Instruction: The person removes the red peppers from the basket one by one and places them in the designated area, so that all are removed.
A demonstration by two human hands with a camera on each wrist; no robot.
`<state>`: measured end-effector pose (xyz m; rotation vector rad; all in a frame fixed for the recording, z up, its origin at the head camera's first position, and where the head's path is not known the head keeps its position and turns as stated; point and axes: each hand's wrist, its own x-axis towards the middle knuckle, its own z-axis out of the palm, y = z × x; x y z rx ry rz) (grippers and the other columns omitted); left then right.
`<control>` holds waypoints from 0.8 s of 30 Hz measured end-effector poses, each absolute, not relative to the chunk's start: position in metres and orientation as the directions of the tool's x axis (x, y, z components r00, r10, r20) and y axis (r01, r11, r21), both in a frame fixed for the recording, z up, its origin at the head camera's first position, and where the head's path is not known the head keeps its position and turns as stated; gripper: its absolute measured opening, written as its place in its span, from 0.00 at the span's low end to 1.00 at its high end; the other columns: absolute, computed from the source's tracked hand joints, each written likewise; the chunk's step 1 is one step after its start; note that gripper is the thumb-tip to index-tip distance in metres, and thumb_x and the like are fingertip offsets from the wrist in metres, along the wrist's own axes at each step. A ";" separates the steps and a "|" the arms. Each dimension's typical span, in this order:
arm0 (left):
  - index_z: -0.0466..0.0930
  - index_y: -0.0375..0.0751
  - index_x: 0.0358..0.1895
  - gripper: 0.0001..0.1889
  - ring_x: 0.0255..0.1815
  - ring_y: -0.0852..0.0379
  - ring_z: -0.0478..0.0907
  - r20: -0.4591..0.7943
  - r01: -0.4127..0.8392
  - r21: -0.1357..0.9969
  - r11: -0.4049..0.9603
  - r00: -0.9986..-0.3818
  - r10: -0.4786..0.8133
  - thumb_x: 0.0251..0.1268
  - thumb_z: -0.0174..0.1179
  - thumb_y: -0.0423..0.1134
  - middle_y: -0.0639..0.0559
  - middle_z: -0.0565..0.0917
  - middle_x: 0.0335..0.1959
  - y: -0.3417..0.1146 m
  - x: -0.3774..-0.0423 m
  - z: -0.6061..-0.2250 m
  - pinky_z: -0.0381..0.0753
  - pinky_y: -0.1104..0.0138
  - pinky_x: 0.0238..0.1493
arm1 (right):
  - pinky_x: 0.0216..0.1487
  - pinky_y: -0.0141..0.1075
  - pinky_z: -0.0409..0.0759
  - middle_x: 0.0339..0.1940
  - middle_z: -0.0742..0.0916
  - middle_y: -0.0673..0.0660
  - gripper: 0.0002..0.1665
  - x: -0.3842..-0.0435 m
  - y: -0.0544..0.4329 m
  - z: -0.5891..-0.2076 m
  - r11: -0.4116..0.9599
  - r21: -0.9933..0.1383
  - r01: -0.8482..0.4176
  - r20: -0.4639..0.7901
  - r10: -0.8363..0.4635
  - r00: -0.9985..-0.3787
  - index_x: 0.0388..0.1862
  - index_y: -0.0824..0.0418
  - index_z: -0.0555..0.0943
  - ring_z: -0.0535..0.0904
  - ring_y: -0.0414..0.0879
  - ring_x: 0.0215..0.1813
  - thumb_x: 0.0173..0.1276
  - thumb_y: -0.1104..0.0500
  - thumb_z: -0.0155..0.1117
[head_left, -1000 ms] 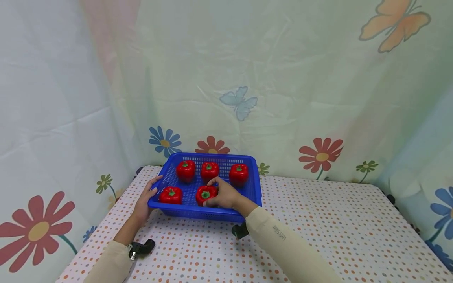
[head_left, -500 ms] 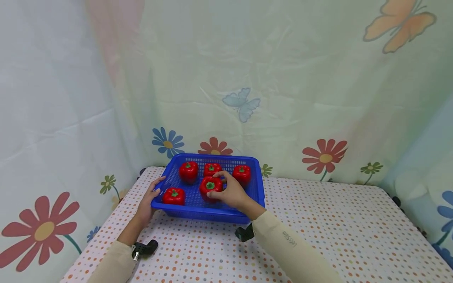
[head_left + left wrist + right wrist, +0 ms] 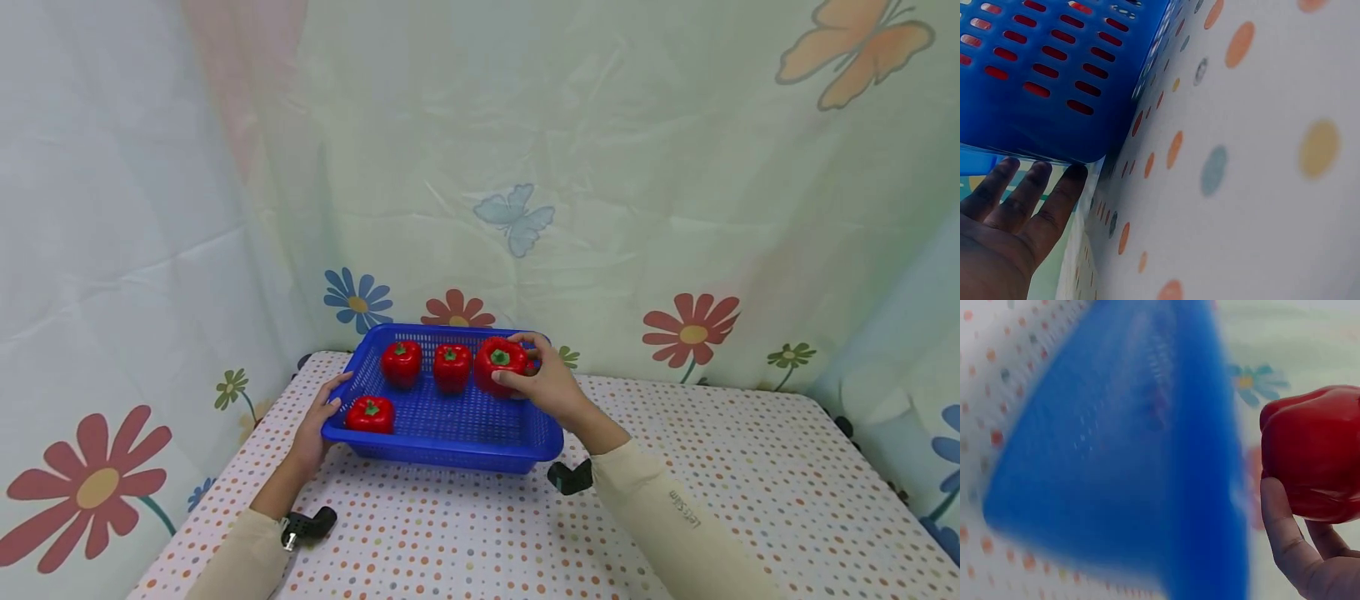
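Note:
My right hand (image 3: 553,385) grips a red bell pepper (image 3: 497,367) with a green stem, held up over the right back part of a blue plastic basket (image 3: 442,448). In the right wrist view, the bell pepper (image 3: 1316,453) shows clear of the blurred basket side (image 3: 1104,481), with fingers (image 3: 1282,519) against it. Another pepper is mostly hidden behind the held one. My left hand (image 3: 309,433) rests at the basket's left end. Its fingers (image 3: 1054,212) extend fairly straight, tips at the basket wall (image 3: 1041,125).
Inside the basket sit a bell pepper (image 3: 401,364) at back left, one (image 3: 452,369) at back middle and one (image 3: 370,414) at front left. The table (image 3: 420,533) wears a dotted cloth. A flowered curtain (image 3: 585,275) hangs behind and at the sides.
My right hand has lifted the front middle pepper from the basket floor and carried it back and to the right. My left hand stays at the basket's left end.

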<state>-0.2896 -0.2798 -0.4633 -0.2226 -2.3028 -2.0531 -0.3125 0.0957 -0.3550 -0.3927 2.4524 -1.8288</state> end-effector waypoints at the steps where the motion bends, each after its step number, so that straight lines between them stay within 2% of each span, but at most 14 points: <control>1: 0.52 0.61 0.77 0.26 0.78 0.30 0.48 0.131 0.139 0.984 0.110 -0.989 0.073 0.78 0.35 0.49 0.44 0.43 0.81 -0.280 -0.290 -0.464 0.63 0.35 0.67 | 0.47 0.46 0.86 0.64 0.71 0.67 0.40 -0.315 0.104 -0.353 0.254 -0.953 -0.163 0.107 -0.221 -0.969 0.70 0.55 0.63 0.76 0.64 0.62 0.63 0.56 0.71; 9: 0.52 0.60 0.77 0.26 0.78 0.30 0.49 0.138 0.145 0.984 0.107 -0.988 0.073 0.78 0.35 0.49 0.43 0.43 0.81 -0.279 -0.290 -0.463 0.61 0.35 0.67 | 0.49 0.46 0.85 0.66 0.70 0.69 0.44 -0.338 0.161 -0.360 0.330 -0.927 -0.180 0.190 -0.002 -0.982 0.75 0.55 0.58 0.76 0.65 0.62 0.66 0.49 0.68; 15: 0.52 0.58 0.77 0.26 0.78 0.30 0.48 0.141 0.148 0.984 0.095 -0.987 0.074 0.78 0.34 0.48 0.43 0.43 0.81 -0.279 -0.289 -0.461 0.60 0.35 0.68 | 0.56 0.53 0.81 0.69 0.69 0.70 0.47 -0.359 0.181 -0.393 0.427 -0.901 -0.078 0.167 0.176 -0.970 0.76 0.58 0.56 0.71 0.65 0.67 0.65 0.45 0.67; 19: 0.52 0.58 0.77 0.26 0.79 0.31 0.47 0.139 0.147 0.985 0.089 -0.986 0.089 0.79 0.33 0.48 0.43 0.42 0.81 -0.278 -0.290 -0.461 0.60 0.36 0.69 | 0.61 0.56 0.77 0.71 0.68 0.71 0.47 -0.367 0.188 -0.416 0.483 -0.876 0.003 0.108 0.202 -0.974 0.76 0.61 0.56 0.66 0.66 0.71 0.66 0.48 0.67; 24: 0.53 0.59 0.76 0.26 0.79 0.31 0.48 0.142 0.149 0.985 0.089 -0.986 0.081 0.79 0.34 0.49 0.45 0.43 0.81 -0.278 -0.291 -0.463 0.60 0.36 0.69 | 0.65 0.57 0.73 0.71 0.68 0.73 0.47 -0.377 0.187 -0.435 0.536 -0.844 0.021 0.087 0.175 -0.981 0.76 0.63 0.56 0.66 0.67 0.71 0.66 0.48 0.66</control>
